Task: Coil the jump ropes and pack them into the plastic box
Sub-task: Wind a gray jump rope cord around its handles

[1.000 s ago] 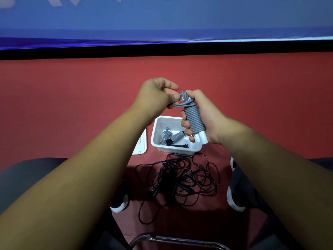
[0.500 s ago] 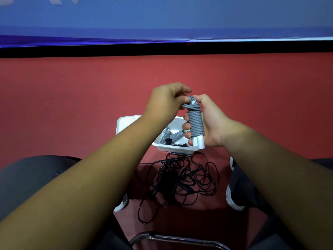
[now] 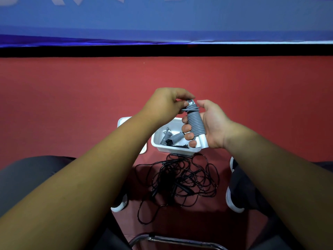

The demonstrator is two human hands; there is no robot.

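Grip | right hand (image 3: 213, 127) holds coiled grey rope (image 3: 196, 123) | left hand (image 3: 164, 103) pinches its top | banner (image 3: 162, 18) lettering unreadable

The one view comes from a wide-angle camera worn on the person's head, facing forward and tipped steeply down over their own dark-trousered thighs. Both forearms run in from the bottom corners and meet near the middle of the frame, where the left hand (image 3: 165, 103) and right hand (image 3: 213, 126) sit close to the lens, the coiled grey jump rope (image 3: 195, 121) between them. Farther off lies the red floor (image 3: 72, 96), with the white plastic box (image 3: 155, 141) and a tangle of black ropes (image 3: 180, 177) between the shoes (image 3: 233, 202). A metal chair tube (image 3: 176, 240) crosses the bottom edge; a blue banner (image 3: 162, 20), farthest away, fills the top.
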